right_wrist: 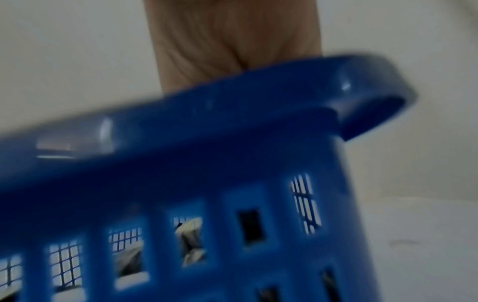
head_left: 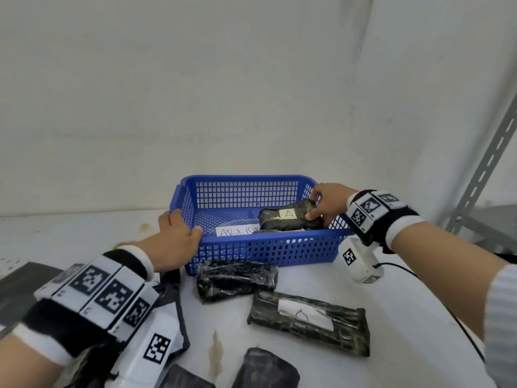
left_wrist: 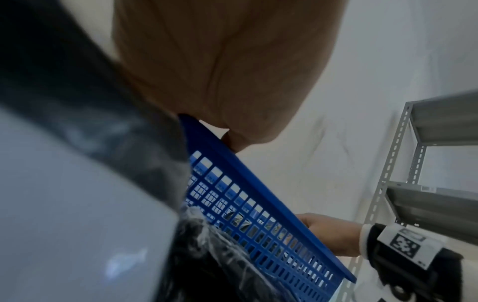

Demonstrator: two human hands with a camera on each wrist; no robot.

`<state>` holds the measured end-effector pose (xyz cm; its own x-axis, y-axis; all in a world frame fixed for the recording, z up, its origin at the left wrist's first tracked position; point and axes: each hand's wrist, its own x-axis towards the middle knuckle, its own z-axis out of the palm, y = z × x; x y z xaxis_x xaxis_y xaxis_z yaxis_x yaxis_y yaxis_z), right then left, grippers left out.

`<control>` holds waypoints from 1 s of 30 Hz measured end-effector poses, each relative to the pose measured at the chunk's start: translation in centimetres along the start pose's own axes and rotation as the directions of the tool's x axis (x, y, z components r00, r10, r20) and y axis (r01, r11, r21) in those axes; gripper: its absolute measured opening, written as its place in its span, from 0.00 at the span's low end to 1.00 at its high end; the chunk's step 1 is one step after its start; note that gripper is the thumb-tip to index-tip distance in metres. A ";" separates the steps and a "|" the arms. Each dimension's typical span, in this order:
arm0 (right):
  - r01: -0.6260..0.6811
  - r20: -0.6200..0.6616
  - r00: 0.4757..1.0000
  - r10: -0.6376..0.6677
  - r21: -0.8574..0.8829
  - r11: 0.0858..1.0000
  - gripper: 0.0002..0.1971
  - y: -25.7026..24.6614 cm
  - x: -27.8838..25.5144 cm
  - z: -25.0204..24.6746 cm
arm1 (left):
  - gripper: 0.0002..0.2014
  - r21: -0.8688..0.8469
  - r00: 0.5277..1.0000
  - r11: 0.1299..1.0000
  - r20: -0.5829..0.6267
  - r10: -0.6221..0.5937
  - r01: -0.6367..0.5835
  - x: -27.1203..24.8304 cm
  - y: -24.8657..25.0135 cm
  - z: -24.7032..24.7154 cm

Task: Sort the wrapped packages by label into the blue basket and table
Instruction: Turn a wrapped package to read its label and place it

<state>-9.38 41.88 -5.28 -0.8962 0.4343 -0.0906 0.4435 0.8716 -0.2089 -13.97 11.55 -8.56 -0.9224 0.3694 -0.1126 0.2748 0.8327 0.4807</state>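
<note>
The blue basket [head_left: 251, 241] stands on the white table against the wall. My left hand [head_left: 181, 231] grips its front-left corner, thumb on the rim [left_wrist: 258, 194]. My right hand [head_left: 316, 205] reaches over the right wall [right_wrist: 207, 132] and holds the end of a dark wrapped package labelled A [head_left: 291, 218] inside the basket. A white paper slip [head_left: 237, 231] lies on the basket floor. In front of the basket lie a dark package with no label showing [head_left: 236, 280] and a longer package labelled A [head_left: 307, 320].
More dark packages [head_left: 265, 371] lie at the near table edge. A black-edged bag [head_left: 174, 303] sits under my left wrist. A grey metal shelf rack [head_left: 486, 169] stands at the right, and a black cable [head_left: 458, 326] trails from my right wrist.
</note>
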 end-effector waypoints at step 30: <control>0.236 0.209 0.954 -0.216 -0.079 0.968 0.18 -0.5 -16.2 2.6 | 0.20 -0.275 0.957 0.960 -0.286 -0.035 -0.047 -3.8 -1.1 -1.7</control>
<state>4.90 33.78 -6.21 -0.9530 0.1786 -0.2449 0.2185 0.9647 -0.1471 -11.22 8.54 -7.19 -0.9705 0.2065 0.1244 0.2328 0.6688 0.7061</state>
